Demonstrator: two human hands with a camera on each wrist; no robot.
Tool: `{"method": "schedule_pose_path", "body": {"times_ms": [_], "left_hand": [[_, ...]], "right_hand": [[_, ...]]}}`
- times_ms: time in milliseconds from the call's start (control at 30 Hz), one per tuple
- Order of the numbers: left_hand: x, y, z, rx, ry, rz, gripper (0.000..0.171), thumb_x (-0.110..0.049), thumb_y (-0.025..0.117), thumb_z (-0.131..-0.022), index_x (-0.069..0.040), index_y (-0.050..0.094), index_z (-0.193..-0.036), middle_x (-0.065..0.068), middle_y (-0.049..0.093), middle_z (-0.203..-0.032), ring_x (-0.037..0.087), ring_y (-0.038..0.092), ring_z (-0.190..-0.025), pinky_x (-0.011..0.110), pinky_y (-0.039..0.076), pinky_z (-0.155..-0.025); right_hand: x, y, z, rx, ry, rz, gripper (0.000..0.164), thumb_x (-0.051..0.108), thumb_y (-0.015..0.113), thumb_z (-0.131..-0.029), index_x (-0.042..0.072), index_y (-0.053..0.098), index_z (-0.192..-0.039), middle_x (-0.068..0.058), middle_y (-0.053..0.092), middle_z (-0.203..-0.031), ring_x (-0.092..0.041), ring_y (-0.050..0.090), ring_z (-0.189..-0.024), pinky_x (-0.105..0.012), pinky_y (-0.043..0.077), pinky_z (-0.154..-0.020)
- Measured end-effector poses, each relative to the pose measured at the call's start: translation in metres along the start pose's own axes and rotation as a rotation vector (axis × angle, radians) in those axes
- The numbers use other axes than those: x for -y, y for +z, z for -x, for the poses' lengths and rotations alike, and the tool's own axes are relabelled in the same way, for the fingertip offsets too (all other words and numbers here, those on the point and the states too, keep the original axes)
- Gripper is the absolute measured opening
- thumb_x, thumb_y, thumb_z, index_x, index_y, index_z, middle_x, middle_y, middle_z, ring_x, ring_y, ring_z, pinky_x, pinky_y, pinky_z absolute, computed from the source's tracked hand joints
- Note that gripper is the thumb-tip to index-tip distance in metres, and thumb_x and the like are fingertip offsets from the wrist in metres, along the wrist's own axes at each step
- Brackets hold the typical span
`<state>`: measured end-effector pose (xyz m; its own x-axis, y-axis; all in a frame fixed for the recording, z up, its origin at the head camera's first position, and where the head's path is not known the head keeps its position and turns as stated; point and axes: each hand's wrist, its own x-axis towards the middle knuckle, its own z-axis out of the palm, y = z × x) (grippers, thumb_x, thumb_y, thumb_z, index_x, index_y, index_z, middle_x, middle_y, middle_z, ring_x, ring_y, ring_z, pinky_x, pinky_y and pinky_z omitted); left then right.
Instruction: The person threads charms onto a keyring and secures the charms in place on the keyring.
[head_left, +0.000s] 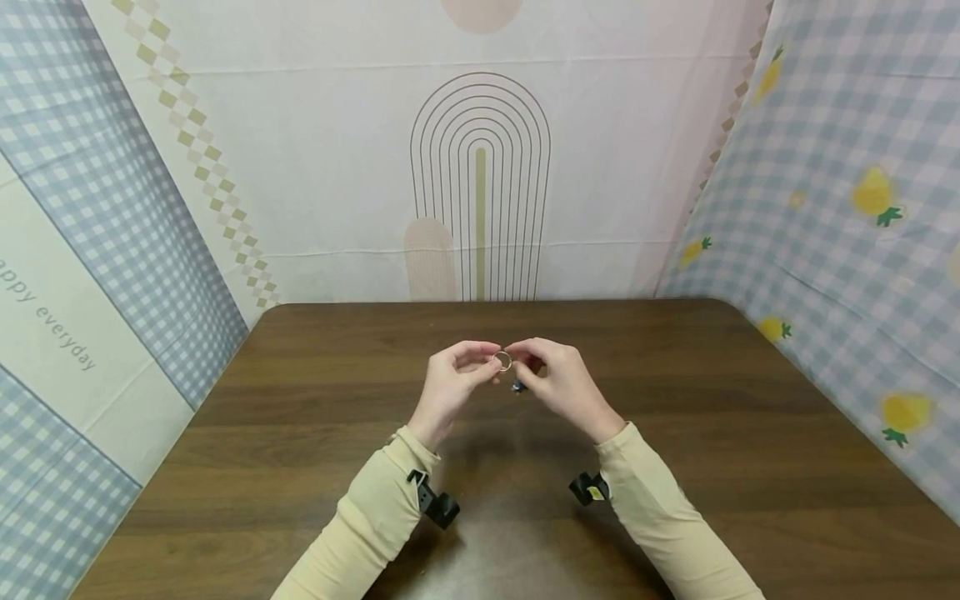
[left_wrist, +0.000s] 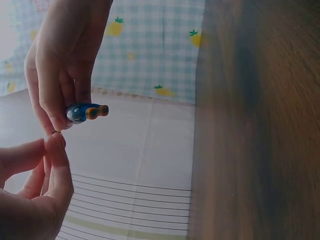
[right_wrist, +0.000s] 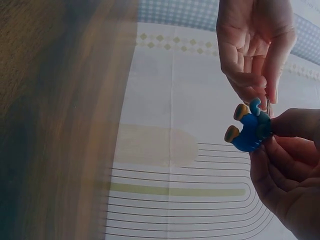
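Note:
Over the table, my left hand pinches a thin metal key ring between thumb and fingers. Close beside it, my right hand holds a small blue figurine with orange-brown feet, gripped by thumb and fingertips. Its feet point down toward the table. In the left wrist view the figurine shows under the right hand's fingers, and the fingertips of both hands nearly meet. The right wrist view has the ring edge-on beside the figurine. Fingers hide the figurine's upper part, and I cannot tell whether ring and figurine are joined.
A dark brown wooden table lies beneath both hands. Behind it hangs a pale cloth printed with arches. Checked cloths flank both sides, the right one with yellow fruit prints. A black wrist camera is strapped on the left sleeve, another on the right.

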<state>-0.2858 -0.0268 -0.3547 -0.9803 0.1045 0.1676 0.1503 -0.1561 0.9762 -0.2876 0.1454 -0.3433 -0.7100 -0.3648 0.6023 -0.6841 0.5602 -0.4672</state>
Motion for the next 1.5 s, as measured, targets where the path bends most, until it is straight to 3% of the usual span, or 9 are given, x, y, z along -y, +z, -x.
{"method": "schedule_pose_path", "body": {"times_ms": [167,333,600,900,1133,1333,1500], "left_hand": [[0.0011,-0.0022,-0.0009,0.006,-0.029,0.012,0.024,0.003,0.066,-0.087,0.009,0.066,-0.110,0.018,0.072,-0.094,0.012,0.070,-0.074,0.025,0.058,-0.069],[0.0012,-0.0038,-0.0014,0.012,-0.065,0.026,0.022,0.001,0.066,-0.088,0.008,0.067,-0.109,0.014,0.074,-0.091,0.010,0.069,-0.073,0.022,0.055,-0.065],[0.0023,-0.0026,0.0004,0.103,-0.068,0.049,0.033,0.003,0.064,-0.087,0.011,0.059,-0.119,-0.004,0.070,-0.082,0.007,0.068,-0.075,0.028,0.056,-0.073],[0.0018,-0.0009,0.0002,0.061,-0.053,0.179,0.030,0.008,0.061,-0.089,0.017,0.056,-0.117,0.002,0.071,-0.079,0.010,0.070,-0.069,0.027,0.060,-0.073],[0.0035,-0.0022,-0.0017,0.074,-0.070,0.184,0.026,0.007,0.059,-0.090,0.017,0.058,-0.114,0.005,0.072,-0.080,0.012,0.071,-0.069,0.029,0.061,-0.074],[0.0039,-0.0031,-0.0019,0.095,-0.082,0.152,0.031,0.005,0.060,-0.090,0.015,0.056,-0.119,0.002,0.070,-0.083,0.009,0.068,-0.070,0.026,0.059,-0.075],[0.0035,-0.0021,-0.0022,0.047,-0.064,0.143,0.032,0.006,0.062,-0.089,0.015,0.056,-0.119,0.013,0.071,-0.091,0.010,0.069,-0.072,0.036,0.059,-0.085]], "right_hand": [[-0.0018,0.0005,0.0002,-0.006,-0.027,0.013,0.011,-0.001,0.067,-0.086,0.002,0.072,-0.095,-0.006,0.071,-0.085,-0.011,0.062,-0.067,-0.019,0.051,-0.061],[-0.0013,0.0003,0.0001,0.003,-0.034,0.023,0.009,-0.001,0.068,-0.086,0.003,0.072,-0.092,-0.005,0.070,-0.083,-0.010,0.062,-0.068,-0.021,0.052,-0.062],[-0.0010,-0.0003,0.0004,-0.020,-0.019,0.007,0.008,0.001,0.067,-0.086,0.004,0.072,-0.092,-0.005,0.071,-0.085,-0.011,0.062,-0.069,-0.020,0.052,-0.062],[-0.0005,-0.0001,0.0007,0.025,0.009,0.005,0.011,0.001,0.067,-0.087,0.002,0.072,-0.096,-0.008,0.071,-0.088,-0.012,0.062,-0.070,-0.025,0.054,-0.063],[-0.0032,0.0013,0.0008,0.001,-0.025,0.010,0.009,-0.001,0.066,-0.087,0.003,0.072,-0.093,-0.007,0.071,-0.086,-0.011,0.061,-0.068,-0.021,0.052,-0.061],[-0.0040,0.0020,0.0001,-0.027,-0.030,0.023,0.008,-0.001,0.066,-0.086,0.002,0.071,-0.091,-0.006,0.070,-0.083,-0.011,0.061,-0.067,-0.026,0.054,-0.061],[-0.0046,0.0021,-0.0005,-0.042,-0.021,0.027,0.009,-0.001,0.066,-0.086,0.000,0.071,-0.094,-0.008,0.069,-0.081,-0.013,0.061,-0.068,-0.027,0.055,-0.062]]}}
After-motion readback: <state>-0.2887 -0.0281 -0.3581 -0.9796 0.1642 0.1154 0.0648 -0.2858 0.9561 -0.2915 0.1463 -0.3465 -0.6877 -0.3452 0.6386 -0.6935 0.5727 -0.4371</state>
